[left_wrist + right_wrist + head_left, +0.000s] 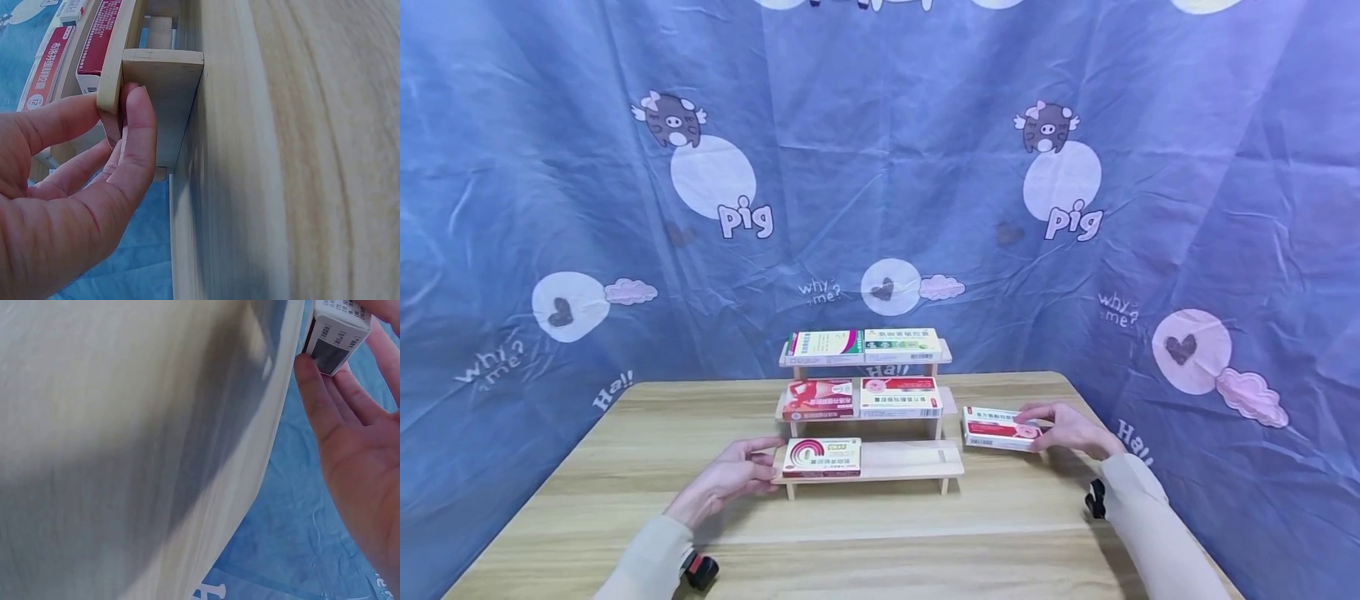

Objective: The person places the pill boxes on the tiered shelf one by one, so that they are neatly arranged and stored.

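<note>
My left hand [730,479] pinches the left end of the lowest step of a three-tier wooden rack [910,460]. In the left wrist view the thumb and fingers [139,134] lie on either side of the board's end. My right hand [1075,430] holds a white-and-red medicine box [988,427] by its right end, to the right of the rack. The right wrist view shows only that box's printed end [337,331] between the fingers. A cream medicine box with red arcs [823,457] lies on the left half of the lowest step.
On the middle step lie a red box [817,400] and a white-and-red box [899,398], side by side. The top step bears a white, green and magenta box [825,344] and a white-and-green box [901,343]. A blue printed curtain [880,208] hangs behind the wooden table [880,558].
</note>
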A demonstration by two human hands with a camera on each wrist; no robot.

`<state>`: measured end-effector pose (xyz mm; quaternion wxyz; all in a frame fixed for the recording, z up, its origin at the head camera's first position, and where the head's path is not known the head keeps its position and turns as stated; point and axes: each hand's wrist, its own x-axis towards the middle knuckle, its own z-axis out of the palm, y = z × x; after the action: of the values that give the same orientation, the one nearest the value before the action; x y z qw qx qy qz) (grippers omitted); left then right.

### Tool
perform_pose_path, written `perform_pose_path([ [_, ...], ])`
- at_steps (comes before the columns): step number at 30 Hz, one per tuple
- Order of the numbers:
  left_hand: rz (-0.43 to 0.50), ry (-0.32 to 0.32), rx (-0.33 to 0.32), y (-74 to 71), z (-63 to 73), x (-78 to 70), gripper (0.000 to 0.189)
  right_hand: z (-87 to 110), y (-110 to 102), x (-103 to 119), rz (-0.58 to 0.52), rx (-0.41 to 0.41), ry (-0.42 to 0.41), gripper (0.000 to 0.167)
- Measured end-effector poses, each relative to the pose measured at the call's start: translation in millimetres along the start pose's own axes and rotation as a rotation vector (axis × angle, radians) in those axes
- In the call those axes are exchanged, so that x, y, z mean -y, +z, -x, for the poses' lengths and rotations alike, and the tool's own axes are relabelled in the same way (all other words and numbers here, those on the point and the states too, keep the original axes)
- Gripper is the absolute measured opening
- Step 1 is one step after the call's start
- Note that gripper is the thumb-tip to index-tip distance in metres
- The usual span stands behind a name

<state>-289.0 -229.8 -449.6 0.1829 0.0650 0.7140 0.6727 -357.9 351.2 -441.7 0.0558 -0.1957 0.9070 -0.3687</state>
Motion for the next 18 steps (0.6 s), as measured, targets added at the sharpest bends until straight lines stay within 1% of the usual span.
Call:
perform_pose_path([
  [3, -0.001, 0.003, -0.002, -0.9, -1.7, 0.1, 0.072, 0.9, -1.9, 1.4, -0.008, -0.009, 0.002, 0.055],
  [8, 0.003, 0.008, 0.007, 3.0, -5.9, 1.5, 0.072, 10.6, -3.9, -1.0, -0.005, -0.018, 0.002, 0.054],
  [11, 0.002, 0.014, 0.009, 2.5, -6.2, 2.3, 0.072, 12.2, -3.2, 3.0, -0.002, -0.013, -0.001, 0.055],
  [15, 0.006, 0.013, 0.016, -0.1, -4.3, 3.3, 0.073, 12.9, -2.1, 13.8, 0.014, 0.01, -0.042, 0.055],
  [18, 0.012, 0.005, 0.015, -1.5, -3.0, 3.4, 0.074, 16.3, -0.6, 19.6, 0.024, 0.014, -0.074, 0.055],
])
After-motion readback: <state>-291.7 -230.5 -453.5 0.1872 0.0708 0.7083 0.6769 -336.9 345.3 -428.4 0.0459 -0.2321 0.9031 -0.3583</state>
